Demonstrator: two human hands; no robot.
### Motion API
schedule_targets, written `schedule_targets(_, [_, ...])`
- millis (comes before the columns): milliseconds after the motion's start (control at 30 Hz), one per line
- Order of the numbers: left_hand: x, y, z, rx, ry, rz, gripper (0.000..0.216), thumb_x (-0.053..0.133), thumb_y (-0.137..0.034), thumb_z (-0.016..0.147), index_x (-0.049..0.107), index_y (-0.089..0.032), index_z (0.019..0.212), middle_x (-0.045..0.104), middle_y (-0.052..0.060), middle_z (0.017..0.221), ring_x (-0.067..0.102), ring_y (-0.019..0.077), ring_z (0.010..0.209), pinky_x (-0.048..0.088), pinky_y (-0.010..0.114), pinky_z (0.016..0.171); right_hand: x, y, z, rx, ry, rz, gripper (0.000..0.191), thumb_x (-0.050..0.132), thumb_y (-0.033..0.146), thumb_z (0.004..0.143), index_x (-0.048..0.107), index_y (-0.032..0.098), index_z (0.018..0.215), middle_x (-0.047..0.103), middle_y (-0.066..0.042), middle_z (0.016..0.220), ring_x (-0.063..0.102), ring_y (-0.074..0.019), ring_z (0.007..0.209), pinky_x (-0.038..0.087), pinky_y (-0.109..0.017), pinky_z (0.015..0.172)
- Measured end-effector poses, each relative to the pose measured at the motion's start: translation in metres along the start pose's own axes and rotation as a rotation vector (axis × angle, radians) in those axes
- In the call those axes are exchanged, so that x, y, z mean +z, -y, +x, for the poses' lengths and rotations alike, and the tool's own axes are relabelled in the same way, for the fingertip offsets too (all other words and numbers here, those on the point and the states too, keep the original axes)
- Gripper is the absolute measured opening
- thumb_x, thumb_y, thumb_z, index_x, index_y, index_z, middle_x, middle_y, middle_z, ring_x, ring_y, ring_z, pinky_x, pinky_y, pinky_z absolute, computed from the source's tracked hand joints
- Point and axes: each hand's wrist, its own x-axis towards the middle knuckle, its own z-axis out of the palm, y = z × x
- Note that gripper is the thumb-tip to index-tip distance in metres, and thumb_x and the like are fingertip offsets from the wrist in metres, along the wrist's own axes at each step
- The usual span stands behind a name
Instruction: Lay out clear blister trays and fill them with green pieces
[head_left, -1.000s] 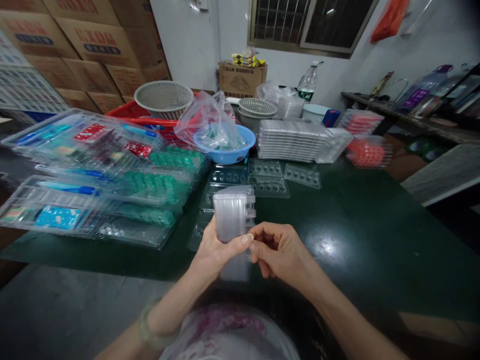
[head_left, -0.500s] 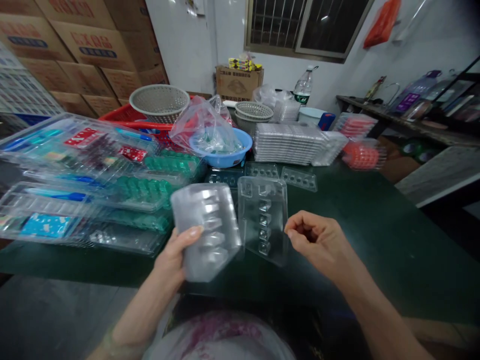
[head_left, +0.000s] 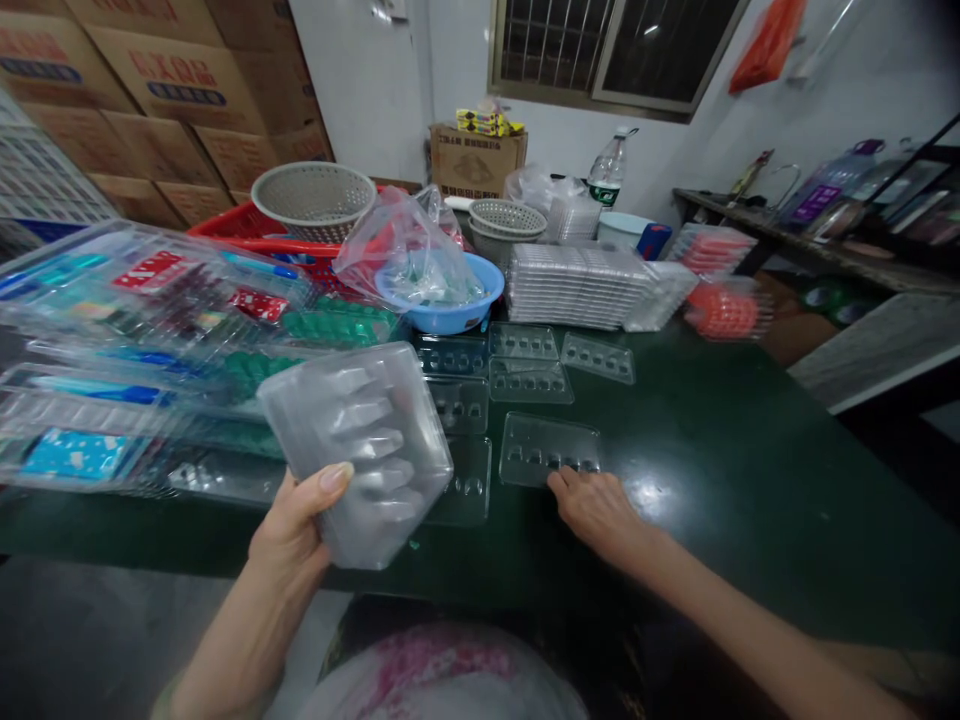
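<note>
My left hand [head_left: 300, 515] is wrapped round a stack of clear plastic blister trays [head_left: 360, 450], its thumb across the top tray. The stack is tilted up above the table's near side, and each tray has a row of moulded pockets. Over on the right, my right hand [head_left: 600, 510] has its fingers closed at the near edge of a single clear blister tray [head_left: 544, 440] lying on the green table. Further trays lie flat behind it, among them a clear tray [head_left: 529, 380] and a tray partly hidden by the stack [head_left: 476, 485].
Filled clear cases [head_left: 82, 450] pile up on the left. At the back stand a blue basin [head_left: 450, 315] with a plastic bag, a long row of nested trays [head_left: 577, 285], a grey colander [head_left: 315, 200] and a water bottle [head_left: 607, 175]. Cardboard boxes [head_left: 180, 80] are stacked behind.
My right hand has lowered a single tray onto the table, laying it flat. My left hand has moved left with the stack, uncovering some trays on the table.
</note>
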Motion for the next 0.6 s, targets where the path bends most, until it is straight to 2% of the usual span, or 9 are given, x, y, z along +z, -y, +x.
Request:
schedule_targets(133, [0.002, 0.006, 0.000, -0.027, 0.055, 0.018, 0.029, 0.072, -0.018, 0.047, 0.061, -0.019, 0.074, 0.069, 0.000, 0.058, 0.067, 0.0266, 0.054, 0.058, 0.033, 0.048, 0.012, -0.010, -0.001, 0.044, -0.079, 0.040, 0.015, 0.040, 0.011, 0.085, 0.053, 0.019, 0.085, 0.058, -0.005, 0.083, 0.056, -0.0164, 0.071, 0.025, -0.025, 0.049])
schedule_targets(300, [-0.001, 0.010, 0.006, -0.072, 0.138, 0.013, 0.050, 0.076, -0.018, 0.043, 0.062, -0.017, 0.091, 0.070, 0.003, 0.061, 0.067, 0.0281, 0.056, 0.058, 0.036, 0.051, 0.012, -0.014, 0.006, 0.021, -0.102, 0.114, 0.019, 0.039, 0.006, 0.084, 0.054, 0.017, 0.079, 0.058, -0.005, 0.082, 0.053, -0.0140, 0.073, 0.029, -0.026, 0.055])
schedule_targets(500, [-0.005, 0.010, 0.006, -0.114, 0.107, 0.008, 0.030, 0.073, -0.020, 0.044, 0.064, -0.016, 0.072, 0.067, 0.002, 0.054, 0.066, 0.0280, 0.056, 0.058, 0.037, 0.054, 0.018, -0.016, 0.020, 0.035, -0.175, 0.246, 0.017, 0.038, 0.020, 0.089, 0.052, 0.016, 0.081, 0.057, -0.005, 0.083, 0.052, -0.0116, 0.068, 0.031, -0.023, 0.058])
schedule_targets(600, [-0.008, 0.010, 0.009, -0.145, 0.110, -0.027, 0.024, 0.071, -0.025, 0.047, 0.065, -0.016, 0.068, 0.067, 0.004, 0.053, 0.067, 0.0296, 0.061, 0.057, 0.038, 0.056, 0.018, -0.017, 0.024, -0.025, -0.186, 0.276, 0.017, 0.038, 0.020, 0.090, 0.051, 0.016, 0.080, 0.057, -0.004, 0.081, 0.051, -0.0107, 0.067, 0.031, -0.022, 0.058])
